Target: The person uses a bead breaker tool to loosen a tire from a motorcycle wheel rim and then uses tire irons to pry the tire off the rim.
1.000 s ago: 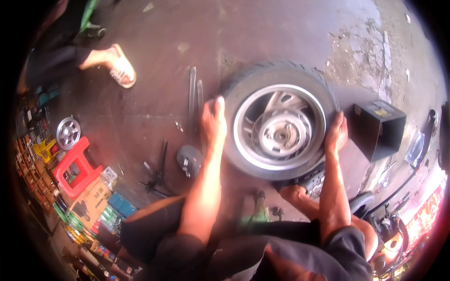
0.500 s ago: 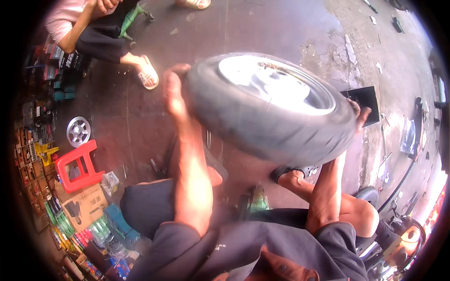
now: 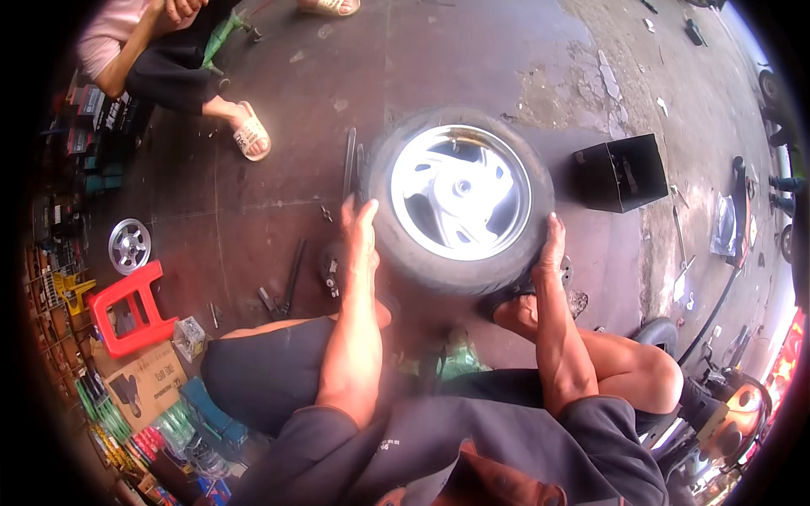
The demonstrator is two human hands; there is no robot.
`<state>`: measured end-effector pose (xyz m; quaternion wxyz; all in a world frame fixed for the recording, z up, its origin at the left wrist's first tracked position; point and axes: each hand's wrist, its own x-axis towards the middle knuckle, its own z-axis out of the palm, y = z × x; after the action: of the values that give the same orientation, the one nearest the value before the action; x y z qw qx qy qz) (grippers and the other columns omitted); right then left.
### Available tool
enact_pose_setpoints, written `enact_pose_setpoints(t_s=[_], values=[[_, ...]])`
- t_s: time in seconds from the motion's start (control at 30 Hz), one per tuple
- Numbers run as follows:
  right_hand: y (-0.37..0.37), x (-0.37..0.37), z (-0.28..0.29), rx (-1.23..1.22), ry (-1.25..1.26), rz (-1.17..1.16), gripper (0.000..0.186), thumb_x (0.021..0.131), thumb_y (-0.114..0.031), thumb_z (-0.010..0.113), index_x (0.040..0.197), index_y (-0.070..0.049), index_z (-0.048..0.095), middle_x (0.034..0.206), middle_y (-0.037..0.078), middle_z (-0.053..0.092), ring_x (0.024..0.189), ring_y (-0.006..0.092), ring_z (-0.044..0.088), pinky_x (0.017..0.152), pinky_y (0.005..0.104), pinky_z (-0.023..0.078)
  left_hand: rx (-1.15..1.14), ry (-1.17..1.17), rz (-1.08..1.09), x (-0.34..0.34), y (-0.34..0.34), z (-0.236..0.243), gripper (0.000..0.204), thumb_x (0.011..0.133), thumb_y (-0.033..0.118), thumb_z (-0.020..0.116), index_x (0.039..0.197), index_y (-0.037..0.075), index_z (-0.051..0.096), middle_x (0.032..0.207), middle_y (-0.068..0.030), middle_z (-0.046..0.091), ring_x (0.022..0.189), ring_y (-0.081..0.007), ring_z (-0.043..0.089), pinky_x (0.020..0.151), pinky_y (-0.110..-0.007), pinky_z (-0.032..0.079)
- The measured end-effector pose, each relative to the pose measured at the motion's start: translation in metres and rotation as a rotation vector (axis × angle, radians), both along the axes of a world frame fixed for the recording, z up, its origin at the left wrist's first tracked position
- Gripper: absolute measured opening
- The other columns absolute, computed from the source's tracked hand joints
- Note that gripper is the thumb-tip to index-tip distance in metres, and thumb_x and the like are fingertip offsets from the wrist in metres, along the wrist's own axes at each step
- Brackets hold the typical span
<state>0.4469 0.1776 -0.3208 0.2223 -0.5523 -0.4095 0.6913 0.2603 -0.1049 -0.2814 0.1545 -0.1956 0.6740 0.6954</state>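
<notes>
A scooter wheel [image 3: 462, 187] with a silver spoked rim and a dark tyre is in front of me, its rim face turned up toward me. My left hand [image 3: 360, 226] presses against the tyre's left side, thumb on the near edge. On the opposite side, my right hand [image 3: 550, 246] grips the tyre. Most of the fingers are hidden behind or beneath the rubber. Whether the wheel touches the floor, I cannot tell. Long metal tire levers [image 3: 349, 162] lie just beyond my left hand.
A black open box [image 3: 621, 173] stands to the right. At left are a red stool [image 3: 132, 308], a small silver wheel rim [image 3: 129, 246] and a cardboard box [image 3: 145, 390]. Another person's sandalled foot [image 3: 251, 133] is at the upper left. A machine [image 3: 727, 422] stands lower right.
The wheel has come down from a tilted, raised position and now lies flatter, smaller in view. Both hands have moved with it, keeping hold of its sides.
</notes>
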Motion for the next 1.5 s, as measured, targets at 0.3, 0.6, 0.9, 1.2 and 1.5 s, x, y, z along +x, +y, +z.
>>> enact_pose_setpoints(t_s=[0.3,0.6,0.9,1.2,1.5], values=[[-0.020,-0.022,0.000,0.079,-0.521,-0.079,0.081,0.093,-0.067,0.043,0.132,0.004,0.048,0.129,0.023,0.055,0.116,0.0334,0.053,0.102,0.0397,0.040,-0.435,-0.234,0.139,-0.008,0.002,-0.041,0.069,0.093,0.051,0.057,0.134,-0.003,0.049,0.140,-0.0205,0.050,0.133,-0.0314,0.043,0.108,-0.043,0.036],[-0.042,-0.052,0.009,0.201,-1.025,0.108,0.078,0.095,-0.069,0.027,0.119,-0.002,0.058,0.118,0.027,0.062,0.112,0.0441,0.057,0.095,0.0483,0.042,-1.074,-0.190,-0.001,-0.010,0.005,-0.047,0.069,0.097,0.057,0.033,0.117,-0.005,0.056,0.114,-0.0267,0.063,0.110,-0.0434,0.058,0.093,-0.050,0.044],[-0.030,-0.042,0.001,0.289,-1.001,0.028,0.070,0.098,-0.060,0.030,0.120,-0.001,0.059,0.116,0.027,0.063,0.109,0.0446,0.057,0.094,0.0479,0.042,-1.071,-0.118,-0.134,-0.008,0.010,-0.060,0.061,0.100,0.049,0.032,0.112,-0.007,0.053,0.107,-0.0308,0.061,0.103,-0.0464,0.057,0.090,-0.051,0.043],[-0.030,-0.031,-0.019,0.384,-0.890,-0.068,0.066,0.099,-0.056,0.035,0.114,0.003,0.060,0.108,0.027,0.065,0.101,0.0434,0.059,0.090,0.0457,0.044,-1.024,-0.018,-0.040,0.000,0.012,-0.063,0.062,0.099,0.051,0.035,0.112,-0.007,0.055,0.108,-0.0305,0.061,0.101,-0.0467,0.057,0.088,-0.050,0.042],[-0.035,-0.026,-0.044,0.448,-1.028,-0.061,0.065,0.097,-0.058,0.031,0.116,-0.003,0.060,0.108,0.026,0.065,0.100,0.0457,0.059,0.086,0.0489,0.045,-1.016,0.031,0.048,0.007,0.016,-0.082,0.057,0.101,0.045,0.037,0.102,-0.009,0.054,0.097,-0.0312,0.059,0.092,-0.0443,0.055,0.084,-0.049,0.039]])
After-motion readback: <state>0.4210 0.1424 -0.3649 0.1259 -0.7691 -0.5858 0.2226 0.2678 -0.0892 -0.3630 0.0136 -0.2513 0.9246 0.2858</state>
